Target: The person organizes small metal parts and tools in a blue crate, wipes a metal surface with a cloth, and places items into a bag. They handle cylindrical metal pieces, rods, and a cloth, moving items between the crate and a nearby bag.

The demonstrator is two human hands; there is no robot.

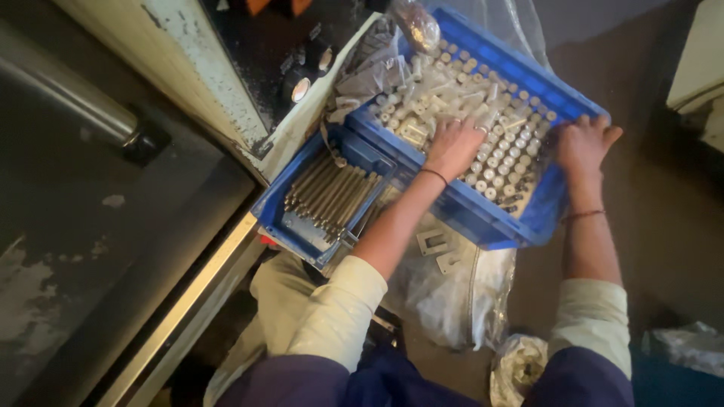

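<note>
Your left hand [452, 145] lay flat, fingers spread, on the pale metal pins [483, 105] packed upright in the blue crate [483, 218], gripping nothing that could be seen. Your right hand [582, 145] rested at the right rim of that crate, fingers apart over the pins there, and whether it pinched one could not be told. Left of the crate sat a smaller blue tray [273, 215] of long metal rods [332, 194], and below the crate lay a clear plastic bag [452, 294].
</note>
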